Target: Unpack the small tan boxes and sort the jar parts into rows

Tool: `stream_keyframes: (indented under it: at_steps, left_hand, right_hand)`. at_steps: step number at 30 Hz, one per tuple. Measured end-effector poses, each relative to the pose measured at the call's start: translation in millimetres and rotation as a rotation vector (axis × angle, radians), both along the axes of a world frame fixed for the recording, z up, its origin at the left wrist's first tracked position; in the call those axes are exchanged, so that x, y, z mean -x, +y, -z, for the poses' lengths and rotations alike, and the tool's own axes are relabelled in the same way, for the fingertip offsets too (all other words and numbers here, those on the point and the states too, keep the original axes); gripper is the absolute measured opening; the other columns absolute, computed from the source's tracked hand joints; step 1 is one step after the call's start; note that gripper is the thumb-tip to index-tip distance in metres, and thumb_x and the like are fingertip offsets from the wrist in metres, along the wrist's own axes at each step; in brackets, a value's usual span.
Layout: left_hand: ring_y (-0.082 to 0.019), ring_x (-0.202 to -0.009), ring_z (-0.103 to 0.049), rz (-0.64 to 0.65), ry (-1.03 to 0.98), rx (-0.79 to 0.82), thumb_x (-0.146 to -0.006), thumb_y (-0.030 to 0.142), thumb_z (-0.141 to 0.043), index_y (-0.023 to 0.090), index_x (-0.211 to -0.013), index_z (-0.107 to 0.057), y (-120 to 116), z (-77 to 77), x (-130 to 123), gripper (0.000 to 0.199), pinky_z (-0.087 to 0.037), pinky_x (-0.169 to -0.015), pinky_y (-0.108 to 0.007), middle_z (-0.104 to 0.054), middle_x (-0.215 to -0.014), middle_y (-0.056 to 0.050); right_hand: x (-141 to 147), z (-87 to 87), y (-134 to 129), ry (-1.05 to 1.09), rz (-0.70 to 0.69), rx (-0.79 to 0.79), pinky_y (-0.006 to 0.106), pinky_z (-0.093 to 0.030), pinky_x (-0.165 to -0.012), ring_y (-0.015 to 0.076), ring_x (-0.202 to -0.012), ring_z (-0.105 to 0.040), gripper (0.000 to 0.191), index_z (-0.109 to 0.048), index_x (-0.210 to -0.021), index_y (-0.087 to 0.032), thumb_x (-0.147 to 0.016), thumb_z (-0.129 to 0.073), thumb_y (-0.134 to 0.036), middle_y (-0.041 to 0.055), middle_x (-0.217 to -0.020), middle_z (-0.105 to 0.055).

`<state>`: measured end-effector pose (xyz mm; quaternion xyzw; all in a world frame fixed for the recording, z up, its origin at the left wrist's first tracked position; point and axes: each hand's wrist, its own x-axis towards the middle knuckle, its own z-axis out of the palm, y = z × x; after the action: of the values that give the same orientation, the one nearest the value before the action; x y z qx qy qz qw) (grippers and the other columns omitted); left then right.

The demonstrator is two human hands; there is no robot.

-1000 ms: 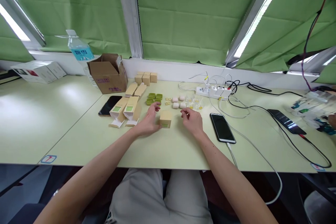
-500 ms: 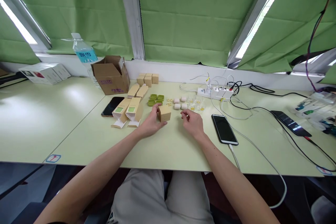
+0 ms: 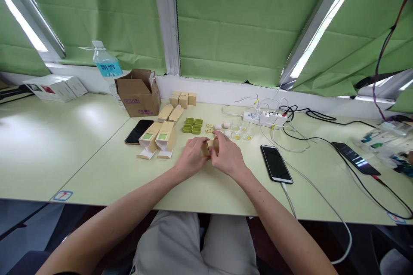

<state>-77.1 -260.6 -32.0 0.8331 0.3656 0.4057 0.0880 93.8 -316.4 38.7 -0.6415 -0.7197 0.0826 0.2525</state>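
Across comes the right hand [image 3: 228, 157]! Half a second ago it hung apart with curled fingers; now it has joined the left hand [image 3: 192, 157] at the box [image 3: 212, 143], which was in the left alone and has shifted a little toward the right. Both hands are on it, left gripping the near-left side, right closing over the opposite side, fingertips almost meeting, and the box is largely covered between them, straight ahead of the person.

Take that box as the clock's centre, twelve pointing to the window. Small yellow pieces [image 3: 209, 126] sit at twelve, just beyond the fingers. At one o'clock, pale cylinders [image 3: 226, 125], partly hidden by the right hand; at two, clear cups [image 3: 236, 135], and farther out on that line, the power strip [image 3: 254, 117] with its tangle of cables. Between ten and eleven, four green cups [image 3: 187, 128] cluster close by. Small boxes [image 3: 183, 102] stand at eleven, up by the wall. Round to nine, two flapped boxes [image 3: 167, 139] lie side by side with a black phone [image 3: 135, 132] just beyond; at ten, the brown carton [image 3: 138, 102] gapes open. And out past three, a white-edged phone [image 3: 276, 164] lies plugged in.
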Motion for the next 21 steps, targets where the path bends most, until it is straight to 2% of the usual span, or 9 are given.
stream_keyframes:
  at_steps: [3, 6, 10, 13, 15, 17, 19, 21]
  left_hand:
    - [-0.029, -0.112, -0.071, 0.044, 0.069, -0.206, -0.089, 0.005, -0.063, 0.021, -0.127, -0.059, 2, 2.1, 1, 0.041, -0.056, -0.098, -0.047, -0.076, -0.116, -0.011]
    - [-0.028, -0.11, -0.07, 0.068, 0.116, -0.267, -0.09, 0.001, -0.057, 0.022, -0.127, -0.059, 2, 1.2, 1, 0.042, -0.057, -0.095, -0.045, -0.076, -0.118, -0.01]
    - [-0.03, -0.111, -0.07, 0.031, 0.171, -0.252, -0.091, 0.004, -0.061, 0.022, -0.13, -0.056, 2, -0.4, 2, 0.044, -0.058, -0.093, -0.045, -0.075, -0.12, -0.011]
    - [-0.032, -0.113, -0.07, -0.044, 0.152, -0.173, -0.091, 0.014, -0.075, 0.022, -0.137, -0.05, 4, -0.2, 6, 0.053, -0.059, -0.087, -0.043, -0.073, -0.119, -0.011]
    - [-0.031, -0.112, -0.071, -0.076, 0.128, -0.114, -0.091, 0.022, -0.081, 0.025, -0.138, -0.047, 5, -0.7, 7, 0.058, -0.059, -0.083, -0.041, -0.073, -0.117, -0.009]
    - [-0.03, -0.113, -0.07, -0.068, 0.14, -0.098, -0.092, 0.024, -0.082, 0.026, -0.134, -0.05, 5, -2.3, 9, 0.053, -0.059, -0.083, -0.04, -0.073, -0.119, -0.008]
    - [-0.03, -0.117, -0.069, -0.036, 0.171, -0.119, -0.095, 0.023, -0.079, 0.027, -0.128, -0.054, 4, -4.5, 9, 0.042, -0.059, -0.086, -0.041, -0.073, -0.125, -0.008]
    - [-0.029, -0.119, -0.067, -0.018, 0.188, -0.127, -0.097, 0.023, -0.077, 0.027, -0.125, -0.057, 2, -6.3, 9, 0.034, -0.059, -0.088, -0.041, -0.073, -0.13, -0.008]
  right_hand:
    - [8, -10.4, -1, -0.049, -0.027, 0.098, 0.046, -0.056, -0.085, 0.0381, -0.103, -0.076, 0.076, -0.038, -0.164, -0.017, -0.091, -0.058, -0.022, 0.0191, -0.127, -0.077]
    - [10, -10.0, 1, -0.024, -0.08, 0.124, 0.047, -0.057, -0.083, 0.0385, -0.101, -0.076, 0.086, -0.032, -0.165, -0.015, -0.084, -0.06, -0.018, 0.0203, -0.126, -0.076]
    - [-4, 9.2, 13, 0.166, -0.085, -0.035, 0.047, -0.058, -0.087, 0.0343, -0.104, -0.074, 0.078, -0.039, -0.154, -0.021, -0.079, -0.059, -0.016, 0.0218, -0.143, -0.067]
    - [-22, 28.0, 25, 0.361, -0.079, -0.188, 0.045, -0.06, -0.087, 0.0277, -0.097, -0.072, 0.065, -0.042, -0.145, -0.023, -0.082, -0.054, -0.015, 0.0182, -0.142, -0.066]
    - [-32, 37.3, 31, 0.388, -0.07, -0.29, 0.044, -0.061, -0.087, 0.0283, -0.108, -0.07, 0.057, -0.047, -0.142, -0.023, -0.086, -0.051, -0.013, 0.017, -0.143, -0.063]
    - [-37, 42.7, 33, 0.296, -0.085, -0.396, 0.044, -0.061, -0.092, 0.0306, -0.128, -0.062, 0.045, -0.058, -0.131, -0.024, -0.089, -0.05, -0.011, 0.0157, -0.145, -0.059]
    - [-37, 44.8, 33, 0.155, -0.132, -0.481, 0.047, -0.059, -0.103, 0.0318, -0.14, -0.052, 0.037, -0.068, -0.114, -0.025, -0.088, -0.051, -0.006, 0.0134, -0.144, -0.057]
    - [-36, 45.1, 31, 0.056, -0.178, -0.534, 0.05, -0.053, -0.114, 0.0319, -0.143, -0.046, 0.038, -0.072, -0.104, -0.026, -0.086, -0.051, 0.0, 0.0119, -0.141, -0.058]
